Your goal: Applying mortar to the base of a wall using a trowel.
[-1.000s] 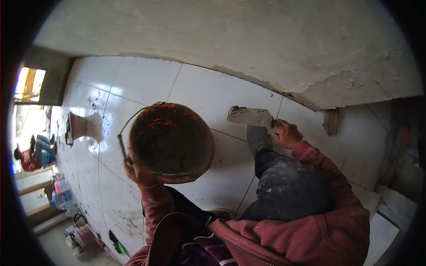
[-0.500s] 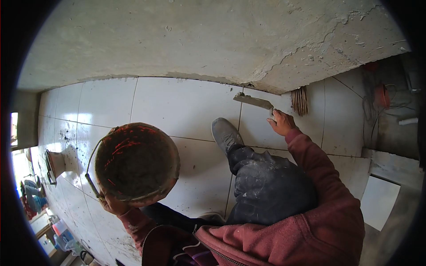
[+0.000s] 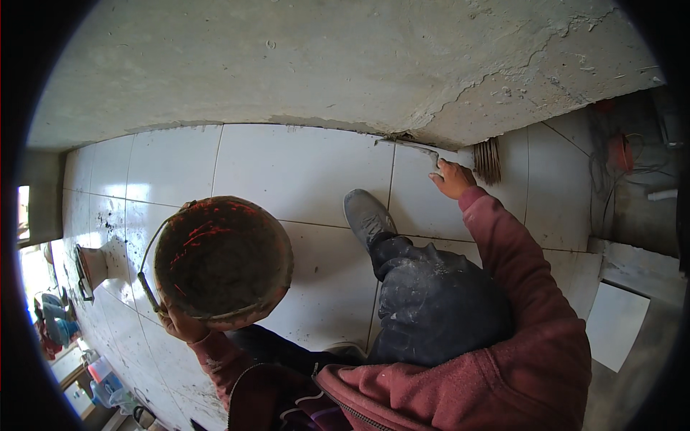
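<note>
Holding the trowel in the curled fingers of the right hand, with its blade just far and left of them by the foot of the far wall, long axis roughly left-right and tip leftward, while grasping the bucket at its near left side with the left hand.
</note>
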Demonstrator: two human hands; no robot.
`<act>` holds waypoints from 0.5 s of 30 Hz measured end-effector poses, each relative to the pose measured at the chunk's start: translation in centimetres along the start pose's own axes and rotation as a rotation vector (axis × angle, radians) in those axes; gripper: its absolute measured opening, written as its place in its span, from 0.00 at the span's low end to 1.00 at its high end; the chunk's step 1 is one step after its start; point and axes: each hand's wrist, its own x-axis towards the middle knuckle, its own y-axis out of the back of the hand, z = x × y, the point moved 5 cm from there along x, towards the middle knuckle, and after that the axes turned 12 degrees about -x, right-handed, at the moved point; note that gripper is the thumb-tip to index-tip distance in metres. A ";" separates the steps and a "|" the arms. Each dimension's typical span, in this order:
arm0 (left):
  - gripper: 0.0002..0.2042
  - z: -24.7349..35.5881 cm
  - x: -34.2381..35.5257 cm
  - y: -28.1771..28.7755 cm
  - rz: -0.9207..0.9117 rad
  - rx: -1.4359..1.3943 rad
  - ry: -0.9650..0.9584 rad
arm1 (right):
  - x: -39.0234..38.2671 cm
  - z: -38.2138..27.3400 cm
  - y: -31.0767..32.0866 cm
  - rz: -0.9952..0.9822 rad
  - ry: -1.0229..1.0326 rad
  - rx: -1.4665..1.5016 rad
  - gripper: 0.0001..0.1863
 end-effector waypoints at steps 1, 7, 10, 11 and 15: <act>0.12 0.2 0.0 -0.1 -0.013 0.002 -0.008 | 0.4 -0.4 0.1 -0.034 0.003 -0.032 0.22; 0.10 0.1 -0.3 -1.2 -0.056 -0.051 -0.015 | 2.8 -0.2 1.6 -0.007 -0.035 -0.042 0.21; 0.10 -0.4 -0.3 -1.7 -0.074 -0.068 -0.011 | 2.0 1.6 0.5 0.170 -0.034 0.012 0.20; 0.10 0.0 -0.2 -1.4 -0.069 -0.067 -0.024 | 1.3 0.7 0.5 0.166 -0.023 0.020 0.20; 0.10 0.2 0.1 -1.0 -0.063 -0.042 -0.018 | -0.6 -1.1 0.5 0.145 0.017 0.026 0.19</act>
